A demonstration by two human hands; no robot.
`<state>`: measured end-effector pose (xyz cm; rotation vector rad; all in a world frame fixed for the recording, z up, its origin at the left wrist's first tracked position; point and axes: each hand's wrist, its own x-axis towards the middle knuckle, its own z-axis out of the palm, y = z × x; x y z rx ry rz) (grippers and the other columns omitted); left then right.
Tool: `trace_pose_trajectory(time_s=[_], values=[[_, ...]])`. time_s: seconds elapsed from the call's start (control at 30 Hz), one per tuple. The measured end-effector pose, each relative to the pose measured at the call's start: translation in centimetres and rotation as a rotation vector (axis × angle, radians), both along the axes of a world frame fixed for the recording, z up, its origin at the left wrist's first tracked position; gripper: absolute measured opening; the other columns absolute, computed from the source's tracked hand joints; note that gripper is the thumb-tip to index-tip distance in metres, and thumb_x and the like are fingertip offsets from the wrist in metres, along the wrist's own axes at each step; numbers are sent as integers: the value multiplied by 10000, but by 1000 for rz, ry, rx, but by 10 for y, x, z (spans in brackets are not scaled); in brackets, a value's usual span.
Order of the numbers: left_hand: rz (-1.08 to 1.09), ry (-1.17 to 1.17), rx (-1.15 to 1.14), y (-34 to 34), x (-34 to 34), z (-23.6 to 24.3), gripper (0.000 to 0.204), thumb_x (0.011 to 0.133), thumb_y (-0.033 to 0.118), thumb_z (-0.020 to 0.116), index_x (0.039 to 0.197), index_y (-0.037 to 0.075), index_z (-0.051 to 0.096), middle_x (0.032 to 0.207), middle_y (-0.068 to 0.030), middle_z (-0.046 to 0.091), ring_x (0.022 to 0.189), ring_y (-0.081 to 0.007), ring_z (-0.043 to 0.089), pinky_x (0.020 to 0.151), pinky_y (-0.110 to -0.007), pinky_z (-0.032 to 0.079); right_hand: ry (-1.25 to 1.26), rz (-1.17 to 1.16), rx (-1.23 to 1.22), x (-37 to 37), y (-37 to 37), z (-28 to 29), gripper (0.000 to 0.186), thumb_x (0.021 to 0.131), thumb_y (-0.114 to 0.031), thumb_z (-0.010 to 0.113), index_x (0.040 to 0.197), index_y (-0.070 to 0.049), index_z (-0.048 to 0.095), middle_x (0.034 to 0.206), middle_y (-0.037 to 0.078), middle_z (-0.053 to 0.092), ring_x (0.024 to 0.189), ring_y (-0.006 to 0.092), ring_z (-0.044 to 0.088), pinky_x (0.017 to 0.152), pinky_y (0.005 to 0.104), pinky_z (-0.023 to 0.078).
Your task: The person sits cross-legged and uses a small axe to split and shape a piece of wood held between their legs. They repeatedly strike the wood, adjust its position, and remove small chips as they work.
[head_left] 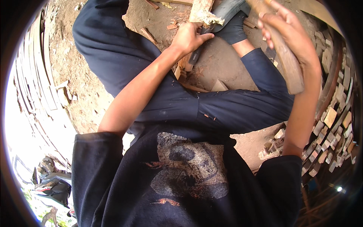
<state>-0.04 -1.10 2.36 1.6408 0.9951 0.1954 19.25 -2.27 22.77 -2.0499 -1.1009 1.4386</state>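
Observation:
My left hand (pixel 190 38) is closed at the top of the view, its thumb over a dark, narrow tool handle (pixel 195 56). Right against its fingers is a pale wood piece (pixel 200 9) with a ragged, splintered end; the tool's working end is hidden there. At the upper right, my right hand (pixel 289 32) is raised and slightly blurred. It grips a thick wooden handle (pixel 289 68) whose lower end hangs beside my wrist. The handle's upper part runs toward the top edge, and any head on it is not visible.
My crossed legs in dark trousers (pixel 242 108) surround the work, with a dark-covered foot (pixel 232 32) close to the wood piece. Wood scraps (pixel 219 86) lie on the dirt floor (pixel 215 68). Many cut wood blocks (pixel 331 136) are stacked at right; a motorcycle (pixel 53 185) stands lower left.

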Motion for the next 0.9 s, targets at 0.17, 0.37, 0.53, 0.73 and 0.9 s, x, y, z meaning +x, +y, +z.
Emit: trace_pose_trajectory(time_s=[0.17, 0.37, 0.53, 0.73, 0.9], values=[[60, -19, -27, -1, 0, 3, 429, 756, 340, 777, 843, -65, 668, 683, -192, 643, 671, -300, 669, 683, -394, 516, -65, 14, 66, -5, -8, -31, 559, 970, -190, 532, 1467, -60, 312, 758, 8, 524, 582, 66, 516, 438, 220, 450], [3, 34, -36, 2, -2, 7, 496, 797, 362, 742, 1023, -74, 670, 734, -200, 684, 698, -258, 691, 700, -382, 537, 89, 81, -327, -14, -25, -17, 664, 948, -170, 515, 1496, 9, 185, 692, 32, 495, 560, 105, 488, 471, 265, 455], [74, 33, 3, 1, -2, -2, 429, 759, 337, 780, 837, -71, 672, 710, -221, 655, 697, -308, 683, 690, -401, 522, 194, -43, -268, -14, -30, -16, 664, 943, -160, 528, 1485, 36, 197, 681, 32, 497, 552, 93, 481, 451, 244, 429], [72, 2, -15, 3, -3, 1, 446, 753, 346, 782, 849, -76, 677, 715, -223, 659, 695, -320, 683, 705, -395, 528, 69, -81, 24, -7, -13, 3, 631, 951, -212, 573, 1492, -78, 278, 766, 17, 530, 576, 56, 501, 442, 196, 432], [70, 26, 32, 1, 1, 2, 461, 750, 351, 783, 862, -83, 677, 700, -217, 658, 678, -320, 682, 705, -389, 530, 47, 75, -155, -13, -27, -21, 513, 961, -183, 528, 1406, 9, 359, 716, 35, 527, 546, 98, 510, 479, 254, 449]])
